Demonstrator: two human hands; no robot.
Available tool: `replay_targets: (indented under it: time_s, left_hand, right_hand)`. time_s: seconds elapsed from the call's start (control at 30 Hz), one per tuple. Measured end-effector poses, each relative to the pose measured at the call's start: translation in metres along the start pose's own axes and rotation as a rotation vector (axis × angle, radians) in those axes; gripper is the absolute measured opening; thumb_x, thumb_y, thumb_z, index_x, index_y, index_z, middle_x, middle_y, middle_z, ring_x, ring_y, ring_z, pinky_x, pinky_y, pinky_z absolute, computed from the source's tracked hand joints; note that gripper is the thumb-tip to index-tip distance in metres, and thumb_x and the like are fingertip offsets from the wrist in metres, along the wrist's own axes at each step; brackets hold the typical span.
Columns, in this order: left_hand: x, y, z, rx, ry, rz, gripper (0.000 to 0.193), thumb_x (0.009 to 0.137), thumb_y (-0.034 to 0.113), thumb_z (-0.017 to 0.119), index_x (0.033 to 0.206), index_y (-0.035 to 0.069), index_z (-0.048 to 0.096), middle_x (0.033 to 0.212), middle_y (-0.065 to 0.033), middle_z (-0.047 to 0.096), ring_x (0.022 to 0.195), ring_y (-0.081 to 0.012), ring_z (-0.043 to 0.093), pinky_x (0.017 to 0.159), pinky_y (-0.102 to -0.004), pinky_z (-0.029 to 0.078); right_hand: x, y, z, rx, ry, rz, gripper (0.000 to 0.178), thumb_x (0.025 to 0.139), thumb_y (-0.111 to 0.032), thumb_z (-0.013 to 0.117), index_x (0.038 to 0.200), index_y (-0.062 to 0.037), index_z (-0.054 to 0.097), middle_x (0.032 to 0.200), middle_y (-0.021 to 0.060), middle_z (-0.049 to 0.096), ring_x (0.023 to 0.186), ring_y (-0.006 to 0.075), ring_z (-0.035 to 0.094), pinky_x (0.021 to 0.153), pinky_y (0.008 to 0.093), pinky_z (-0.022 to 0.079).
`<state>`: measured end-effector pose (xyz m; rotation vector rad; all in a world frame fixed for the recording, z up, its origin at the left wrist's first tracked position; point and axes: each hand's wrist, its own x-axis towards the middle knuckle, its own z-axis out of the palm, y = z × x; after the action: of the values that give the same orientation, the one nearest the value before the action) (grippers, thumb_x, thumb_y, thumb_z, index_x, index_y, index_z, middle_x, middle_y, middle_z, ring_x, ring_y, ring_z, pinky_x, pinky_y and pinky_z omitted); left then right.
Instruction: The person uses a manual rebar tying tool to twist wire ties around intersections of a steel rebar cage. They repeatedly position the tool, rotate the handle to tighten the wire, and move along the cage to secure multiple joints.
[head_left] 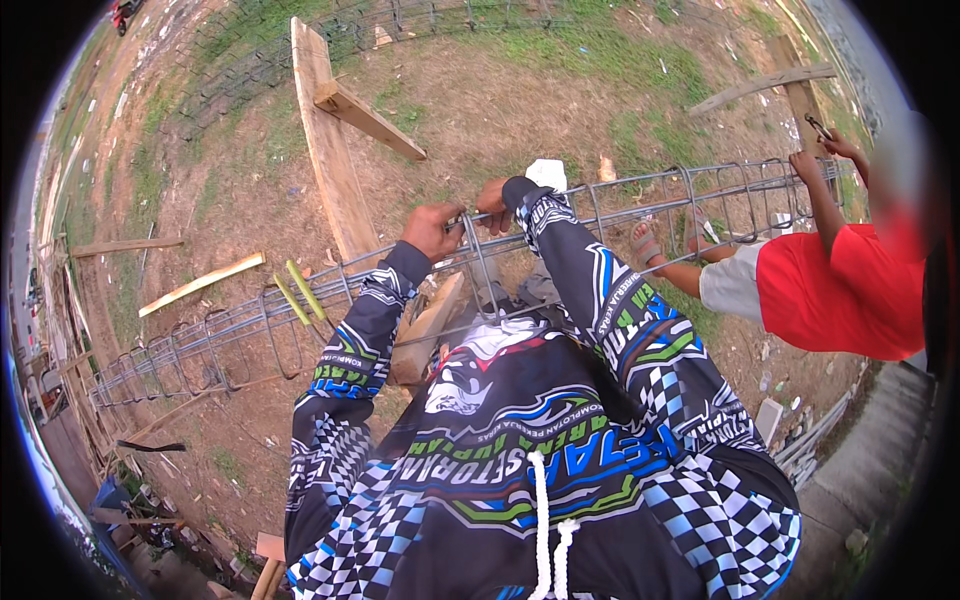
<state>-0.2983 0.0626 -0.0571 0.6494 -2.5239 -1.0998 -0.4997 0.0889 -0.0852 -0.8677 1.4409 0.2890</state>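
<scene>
A long cage of steel reinforcing bars (640, 183) runs across in front of me, from the lower left to the upper right. Bent stirrups ring its lengthwise bars. My left hand (433, 231) is closed at the upper corner of one stirrup (477, 262), its fingers pinching there. Just right of it, my right hand (493, 204) is curled at the same joint, and what its fingers hold is hidden. A tool with two yellow-green handles (302, 290) rests on the cage left of my left arm.
At the right a person in a red shirt (835, 285) bends over the cage's far end, holding pliers (818, 127). A wooden plank (325, 140) with a crosspiece stands ahead. A wood block (430, 335) lies below my hands. More mesh cages (270, 55) lie on the grass beyond.
</scene>
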Motion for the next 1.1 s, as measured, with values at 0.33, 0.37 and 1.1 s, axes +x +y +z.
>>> replay_targets:
  time_s: [0.33, 0.37, 1.1]
  left_hand:
    - [-0.008, -0.001, -0.004, 0.005, 0.062, 0.025, 0.026, 0.070, 0.006, 0.068, 0.095, 0.002, 0.071, 0.074, -0.0207, 0.065, 0.064, -0.0356, 0.064, 0.061, -0.0402, 0.052]
    - [-0.005, 0.001, -0.004, 0.008, 0.045, 0.020, 0.026, 0.070, 0.006, 0.068, 0.096, 0.001, 0.071, 0.076, -0.0209, 0.065, 0.065, -0.0362, 0.065, 0.062, -0.0405, 0.052]
    - [-0.005, -0.001, 0.001, -0.033, -0.028, -0.128, 0.029, 0.071, 0.005, 0.069, 0.099, -0.003, 0.069, 0.083, -0.0212, 0.068, 0.061, -0.0269, 0.066, 0.057, -0.0337, 0.052]
  right_hand:
    - [-0.077, -0.002, 0.034, -0.165, 1.136, -0.508, 0.026, 0.078, -0.029, 0.070, 0.090, -0.0066, 0.066, 0.085, 0.0138, 0.067, 0.086, 0.0336, 0.063, 0.074, 0.0455, 0.046]
    - [-0.081, 0.006, 0.039, -0.193, 1.111, -0.558, 0.025, 0.077, -0.028, 0.070, 0.091, -0.0072, 0.067, 0.088, 0.0138, 0.068, 0.089, 0.0330, 0.063, 0.077, 0.0448, 0.045]
    - [-0.051, 0.043, 0.048, -0.253, 0.882, -0.805, 0.033, 0.060, -0.010, 0.069, 0.091, -0.0086, 0.057, 0.080, 0.0147, 0.062, 0.081, 0.0387, 0.062, 0.068, 0.0493, 0.047]
